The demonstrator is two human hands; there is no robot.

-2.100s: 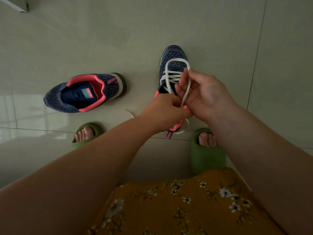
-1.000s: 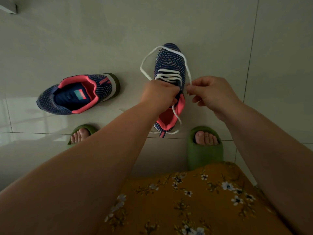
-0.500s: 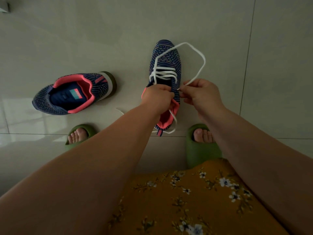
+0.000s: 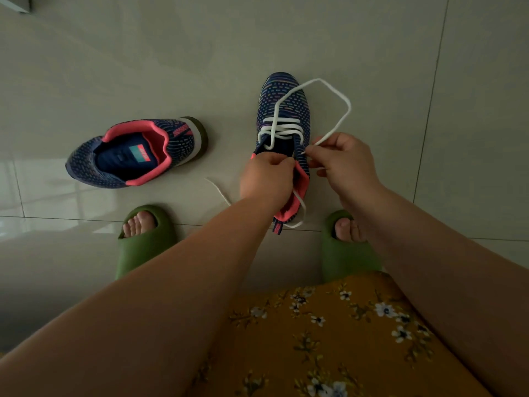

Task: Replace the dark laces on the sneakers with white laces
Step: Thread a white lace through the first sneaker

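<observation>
In the head view, the one view given, a navy knit sneaker (image 4: pixel 286 110) with a coral lining is being steadied on the pale tiled floor (image 4: pixel 114 67), toe pointing to the far side, between and just beyond two green slides (image 4: pixel 146 242). It is being held at the tongue and collar by the left hand (image 4: pixel 266 179), whose fingers are being kept curled on the upper. A white lace (image 4: pixel 340 96) is being pinched near its tip by the right hand (image 4: pixel 346 161), just right of the shoe; the two hands are being kept close together but not touching. The lace is already being carried across the far eyelets in several rows, and a slack loop is being thrown out to the far right. Its other end is lying loose across the heel and on the floor near the left forearm.

The second sneaker (image 4: pixel 134 153) is lying well to the left, on its side, with no lace seen in it; no dark lace is in view.

By judgement, the lace is being treated rightly as light, limp and prone to twisting, so it is best taken at the stiff tip for threading. The sneaker looks light and soft-walled; it is likely to slide on the glossy tile unless it is being pinned beside the eyelet row
</observation>
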